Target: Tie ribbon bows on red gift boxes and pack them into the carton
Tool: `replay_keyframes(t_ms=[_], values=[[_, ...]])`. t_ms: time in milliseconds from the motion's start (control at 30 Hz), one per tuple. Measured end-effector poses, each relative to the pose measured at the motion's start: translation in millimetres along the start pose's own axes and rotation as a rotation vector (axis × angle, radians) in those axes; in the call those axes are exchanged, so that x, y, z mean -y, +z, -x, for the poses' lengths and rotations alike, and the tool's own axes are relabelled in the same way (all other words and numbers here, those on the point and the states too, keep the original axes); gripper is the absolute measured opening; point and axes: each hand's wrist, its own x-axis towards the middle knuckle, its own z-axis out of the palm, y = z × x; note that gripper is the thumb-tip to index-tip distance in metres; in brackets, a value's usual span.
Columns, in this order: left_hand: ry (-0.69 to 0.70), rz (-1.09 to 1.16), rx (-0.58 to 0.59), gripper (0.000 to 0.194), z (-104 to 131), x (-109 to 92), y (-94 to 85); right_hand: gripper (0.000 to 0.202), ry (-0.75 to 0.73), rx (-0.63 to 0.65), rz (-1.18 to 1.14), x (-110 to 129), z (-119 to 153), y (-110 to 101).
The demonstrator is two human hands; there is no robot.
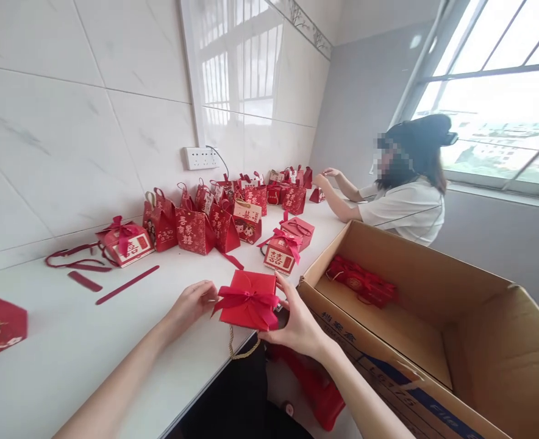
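Observation:
A red gift box (243, 278) with a magenta ribbon bow (250, 300) on top is held at the front edge of the table. My right hand (299, 320) grips its right side, thumb and fingers spread around the edge. At the box's left side, my left hand (191, 305) has its fingers curled together against the left end of the bow; their tips are partly hidden. A twisted gold cord (246, 353) hangs below the box in a loop.
Rows of red gift boxes (194, 231) stand along the wall, with ribbon strips (127, 285) at left. A large cardboard box (402, 244) at right holds red packages (361, 281). A co-worker (406, 204) handles a small red box farther along the table (114, 341).

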Motion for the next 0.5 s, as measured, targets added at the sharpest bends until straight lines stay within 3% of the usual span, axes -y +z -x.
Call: replay_keyframes(t_ms=[100,200,400,500], values=[[-0.013,0.001,-0.002,0.029,1,-2,-0.7,0.102,-0.04,-0.083,0.066,14,27,-23],[-0.031,0.0,-0.006,0.028,0,-2,-2.3,0.1,0.021,-0.217,0.087,26,52,-61],[-0.027,-0.008,-0.006,0.026,-3,-1,-3.6,0.092,0.12,-0.743,0.295,27,84,-169],[-0.024,-0.04,-0.013,0.027,-3,-2,-3.1,0.091,0.31,-0.853,0.344,13,95,-226]])
